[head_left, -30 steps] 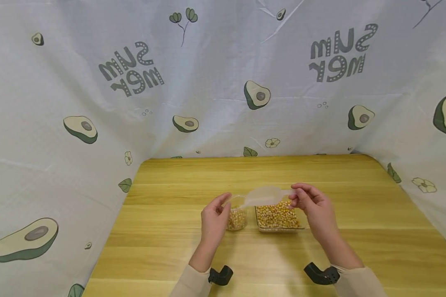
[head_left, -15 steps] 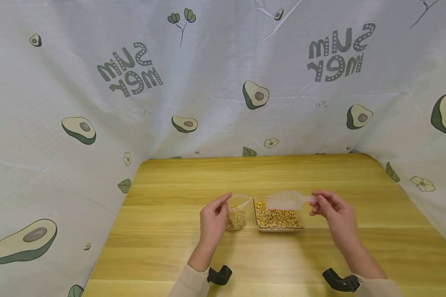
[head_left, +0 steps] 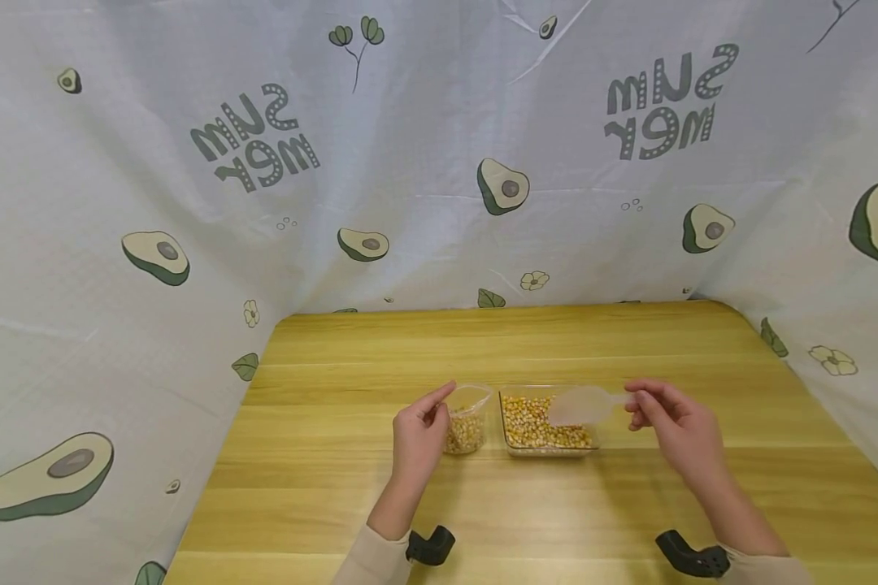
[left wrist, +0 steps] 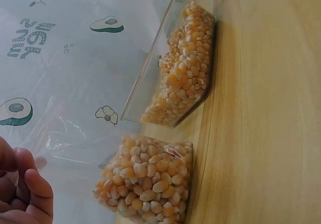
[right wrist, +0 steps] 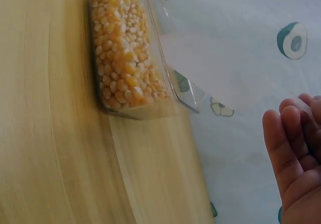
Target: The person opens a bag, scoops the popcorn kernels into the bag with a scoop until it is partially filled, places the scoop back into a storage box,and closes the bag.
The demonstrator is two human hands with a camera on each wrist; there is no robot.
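A clear plastic bag with corn kernels in its lower part stands on the table. My left hand pinches the bag's upper left edge, and its mouth gapes. Right of the bag, apart from it, sits a clear rectangular container filled with corn kernels. Above the container's right half is a translucent white scoop, its front end low over the kernels. My right hand pinches the scoop's handle. Whether the scoop touches the kernels, or carries any, I cannot tell.
Both containers stand on a wood-grain table. A pale curtain printed with avocados hangs behind the table and along both sides. Black wrist mounts sit at both cuffs.
The scoop has moved right and down, from spanning the bag and container to low over the container's right half. My right hand moved with it; my left hand stayed at the bag.
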